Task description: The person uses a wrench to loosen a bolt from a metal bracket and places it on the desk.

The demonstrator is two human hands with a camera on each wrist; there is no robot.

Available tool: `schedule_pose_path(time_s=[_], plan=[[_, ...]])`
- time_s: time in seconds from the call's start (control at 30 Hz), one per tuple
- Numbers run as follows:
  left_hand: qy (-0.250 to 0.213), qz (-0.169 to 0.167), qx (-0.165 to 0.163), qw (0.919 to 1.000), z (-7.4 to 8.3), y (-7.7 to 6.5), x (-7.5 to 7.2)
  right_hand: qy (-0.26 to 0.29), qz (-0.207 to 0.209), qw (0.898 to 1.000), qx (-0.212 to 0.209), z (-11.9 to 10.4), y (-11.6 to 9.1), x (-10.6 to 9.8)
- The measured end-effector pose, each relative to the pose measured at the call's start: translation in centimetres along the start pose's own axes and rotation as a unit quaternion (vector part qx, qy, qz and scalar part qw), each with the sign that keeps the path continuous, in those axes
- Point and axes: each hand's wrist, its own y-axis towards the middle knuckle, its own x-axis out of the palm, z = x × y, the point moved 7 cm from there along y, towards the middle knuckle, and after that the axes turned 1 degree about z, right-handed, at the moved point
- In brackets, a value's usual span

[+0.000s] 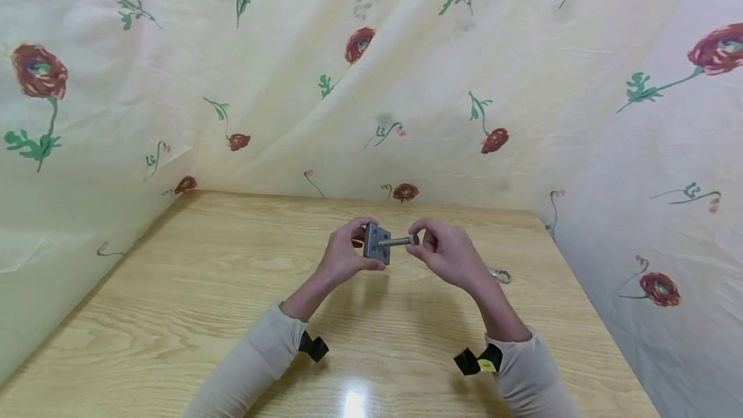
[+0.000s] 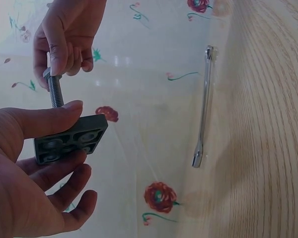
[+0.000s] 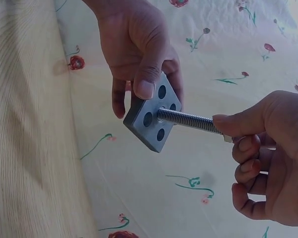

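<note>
Bolt (image 3: 188,120) sits threaded in the centre hole of the plate (image 3: 151,119), held above the table (image 1: 203,289). Left hand (image 1: 342,257) grips the plate; right hand (image 1: 444,251) pinches the bolt head. Threading appears under way; next, twist while keeping the plate steady.

A wooden desk (image 1: 191,302) with a pale oak grain fills the lower part of the head view. Near its right edge lies a slim metal spanner (image 2: 203,106), seen lengthwise from the left wrist. A cream cloth printed with red flowers (image 1: 522,69) hangs along the desk's back, left and right edges.
</note>
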Motion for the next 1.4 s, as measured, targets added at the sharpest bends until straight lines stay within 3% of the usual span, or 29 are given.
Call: schedule_pose_path(time_s=[0.17,0.37,0.47,0.7,0.93,1.13,1.4], plan=[[-0.003,0.004,0.001,1.0,0.0,-0.1,-0.1,0.002,0.008,1.0,-0.026,-0.3,0.2,-0.1],[-0.003,0.003,0.007,1.0,0.0,0.0,-0.2,0.018,-0.005,1.0,-0.023,0.1,0.3,0.1],[-0.004,0.003,0.01,0.9999,0.0,0.0,-0.2,0.025,-0.017,0.999,0.01,0.5,0.3,0.4],[0.002,0.003,0.004,1.0,0.0,-0.1,-0.2,0.04,-0.019,0.989,0.144,2.3,0.1,1.7],[0.016,0.007,0.007,0.9998,0.2,-0.1,-0.2,0.074,-0.01,0.981,0.177,2.2,-0.1,2.5],[0.014,0.005,0.008,0.9999,0.2,0.0,-0.2,0.07,-0.005,0.984,0.165,2.1,0.0,2.3],[-0.003,0.004,0.005,1.0,0.0,0.0,-0.2,0.013,0.002,0.997,0.081,1.0,0.1,1.1]])
